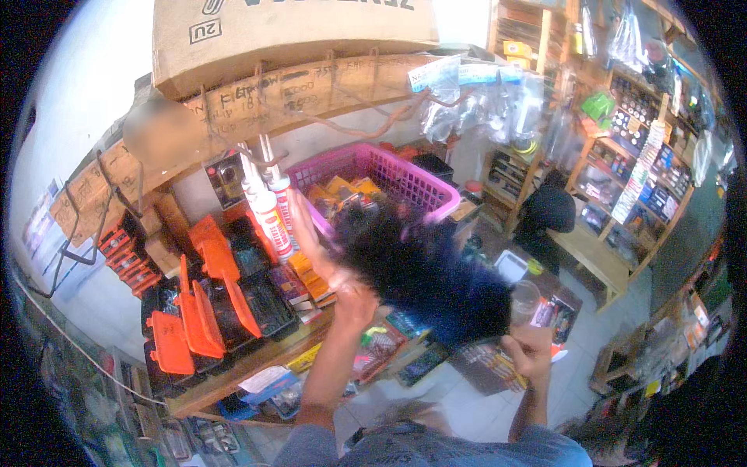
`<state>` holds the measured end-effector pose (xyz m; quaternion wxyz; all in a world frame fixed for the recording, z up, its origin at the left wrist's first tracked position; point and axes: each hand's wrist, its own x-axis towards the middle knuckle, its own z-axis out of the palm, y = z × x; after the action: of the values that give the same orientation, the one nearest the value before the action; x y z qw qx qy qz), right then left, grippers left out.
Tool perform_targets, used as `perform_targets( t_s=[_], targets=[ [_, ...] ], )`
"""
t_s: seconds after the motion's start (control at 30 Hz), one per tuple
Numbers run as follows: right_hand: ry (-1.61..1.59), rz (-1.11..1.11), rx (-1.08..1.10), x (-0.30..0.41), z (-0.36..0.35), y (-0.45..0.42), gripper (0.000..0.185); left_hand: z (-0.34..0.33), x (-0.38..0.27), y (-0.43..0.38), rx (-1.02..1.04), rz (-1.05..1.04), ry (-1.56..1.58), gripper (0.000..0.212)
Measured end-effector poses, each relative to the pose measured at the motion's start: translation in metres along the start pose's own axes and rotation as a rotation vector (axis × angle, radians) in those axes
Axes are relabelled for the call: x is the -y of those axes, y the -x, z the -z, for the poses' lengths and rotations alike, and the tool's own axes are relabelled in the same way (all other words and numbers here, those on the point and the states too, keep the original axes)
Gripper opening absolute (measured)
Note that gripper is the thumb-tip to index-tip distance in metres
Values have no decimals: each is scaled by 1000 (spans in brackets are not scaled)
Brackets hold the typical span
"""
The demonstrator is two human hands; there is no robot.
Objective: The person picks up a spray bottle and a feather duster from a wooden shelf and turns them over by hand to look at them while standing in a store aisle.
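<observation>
A large dark, blurred item (443,286), partly fluffy and black to dark blue, spans the space between my hands; cloth or a duster, I cannot tell. My right hand (530,350) is closed at its lower right edge. My left hand (353,292) is raised at its left edge, next to white silicone sealant tubes (271,222). A long skin-toned shape runs up from it beside the tubes; blur hides whether it is fingers or something held. Behind the dark item stands a pink plastic basket (373,153) with yellow packets (344,190). Small yellow boxes (309,274) lie by the left hand.
Black organizer cases with raised orange lids (198,318) stand on the left of the wooden shelf (245,368). Above are a written-on wooden beam (303,87) with metal hooks, a cardboard box (292,35) and hanging plastic bags (484,105). A wooden bench (589,257) stands right.
</observation>
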<state>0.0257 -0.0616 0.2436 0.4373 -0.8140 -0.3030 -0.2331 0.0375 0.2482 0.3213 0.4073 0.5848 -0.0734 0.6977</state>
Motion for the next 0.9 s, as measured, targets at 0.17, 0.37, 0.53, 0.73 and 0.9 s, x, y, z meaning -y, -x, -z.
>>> perform_targets(
  t_s=[0.17,0.37,0.53,0.73,0.9],
  targets=[
    [-15,9,52,4,2,-1,13,0,9,-2,-27,-112,-39,85],
    [45,-13,-65,2,0,3,11,-4,3,1,-18,-35,-99,87],
    [70,-11,14,0,-1,6,10,-3,1,2,-28,-49,68,85],
    [82,37,-197,-8,-11,1,12,-2,2,5,34,-8,-43,83],
    [23,23,-165,-12,-12,3,27,-11,-3,5,-47,157,-36,105]
  ],
)
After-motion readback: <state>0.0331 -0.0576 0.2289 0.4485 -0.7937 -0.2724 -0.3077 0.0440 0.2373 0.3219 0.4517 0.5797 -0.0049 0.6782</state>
